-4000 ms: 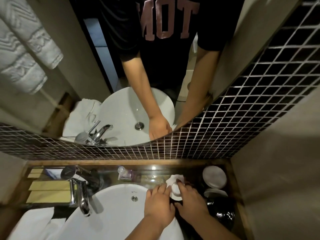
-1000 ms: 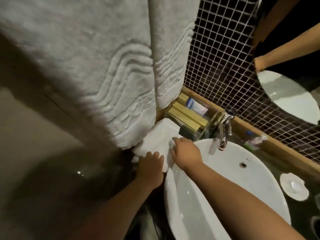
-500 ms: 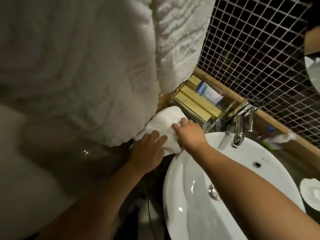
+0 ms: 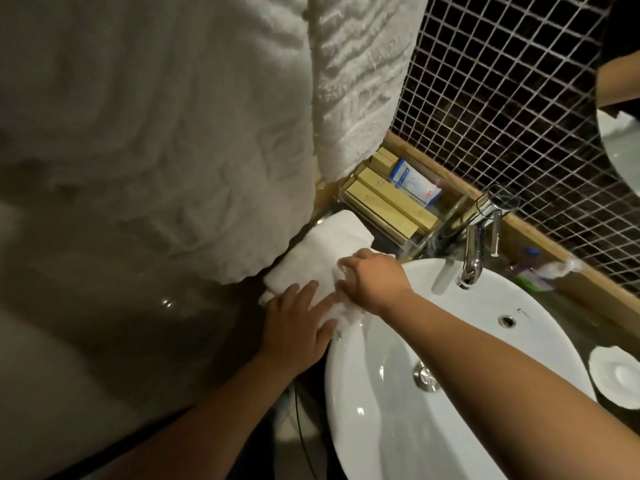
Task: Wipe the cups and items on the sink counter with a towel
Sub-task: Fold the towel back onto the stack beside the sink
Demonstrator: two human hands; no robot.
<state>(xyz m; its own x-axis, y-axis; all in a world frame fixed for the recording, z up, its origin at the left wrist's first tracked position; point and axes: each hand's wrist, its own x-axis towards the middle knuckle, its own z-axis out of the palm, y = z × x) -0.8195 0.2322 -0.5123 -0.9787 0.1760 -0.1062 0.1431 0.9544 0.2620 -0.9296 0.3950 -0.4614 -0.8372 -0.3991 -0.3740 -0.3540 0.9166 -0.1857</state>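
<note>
Vs 0.5 s ago: right hand point(image 4: 372, 282) has slid back toward the basin point(image 4: 485, 341) rim and bunched the near end of the towel point(image 4: 322, 258); before, it lay further up the cloth. Left hand point(image 4: 299, 323) sits lower, nearer the towel's near corner. View is much the same. Vs 4 s ago: both hands were at the saucer point(image 4: 618, 379) on the counter's right side; now they're at the left end.

Towel: white, folded, on the counter's left end between basin rim and the big hanging towels point(image 4: 207, 133). Long axis runs diagonally, near-left to far-right, far end pointing at the tray point(image 4: 412, 242) by the back edge. Near end is crumpled and lapping onto the basin rim.

Grip: right hand curled, fingers closed round a wad of towel, knuckles up. Left hand flat, fingers spread, palm down, pressing the towel's near part; not gripping it.

Tray holds tan boxes point(image 4: 384, 206) and a blue-white packet point(image 4: 414, 185). Tap point(image 4: 471, 258) stands at the back edge right of the tray, spout over the basin. Saucer sits right of the basin, well apart from both hands.
</note>
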